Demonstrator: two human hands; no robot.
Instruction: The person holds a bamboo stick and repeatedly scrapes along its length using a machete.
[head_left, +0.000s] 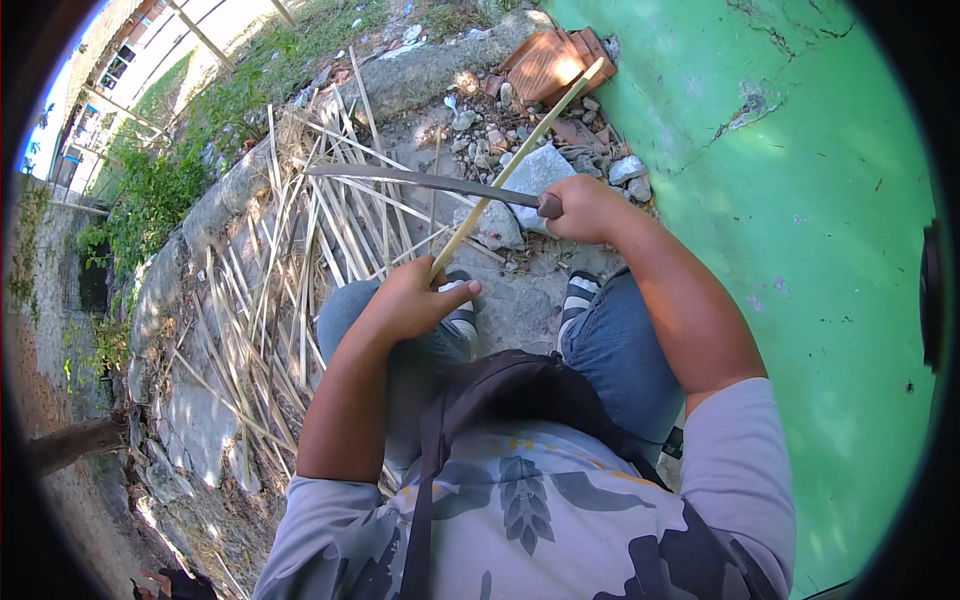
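Note:
My left hand [415, 300] is closed around the lower end of a pale yellow-green bamboo strip [535, 135], which slants up and away to the right. My right hand [583, 210] grips the dark handle of a machete [420, 178]. Its long grey blade points left and crosses the bamboo strip a little above my left hand. Whether the blade presses into the strip or only lies against it, I cannot tell. Beneath the crossing sits a pale stone block [540, 178]. My feet in striped sandals rest on the ground between the two hands.
Many split bamboo strips [325, 230] lie heaped on the left. Ahead are loose rubble [485, 150] and stacked terracotta tiles [550, 65]. A green painted floor [800, 250], cracked in places, spreads to the right. A low stone kerb [420, 75] borders plants and grass.

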